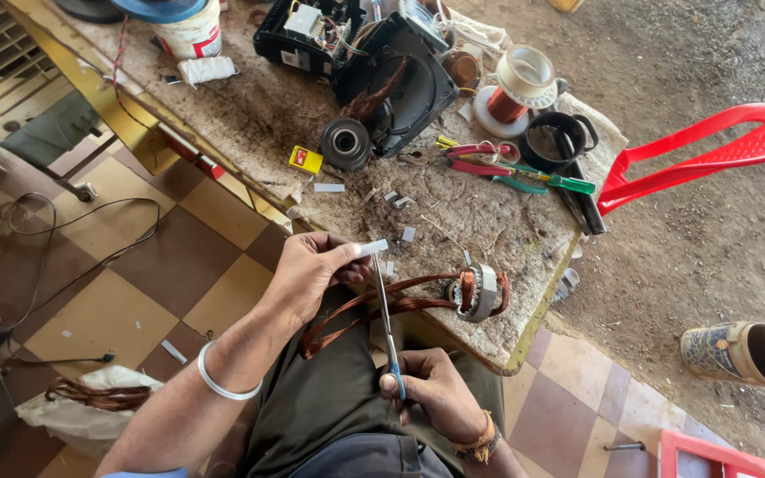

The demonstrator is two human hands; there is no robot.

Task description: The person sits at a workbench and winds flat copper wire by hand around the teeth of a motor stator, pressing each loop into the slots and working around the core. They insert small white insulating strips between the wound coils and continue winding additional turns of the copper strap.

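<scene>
The left hand pinches a white paper strip above the bench's near edge; the right hand grips scissors, blades at the strip. Several cut pieces already lie on the bench; the copper-wound motor core waits at the near corner.

Repair workshop: cluttered workbench, copper coils

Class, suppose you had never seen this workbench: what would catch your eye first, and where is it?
At the centre, the left hand pinches a small white strip while the right hand works blue-handled scissors up to it. Just right, a stator with loose copper winding lies on the bench edge, and a red plastic chair stands beyond.
</scene>
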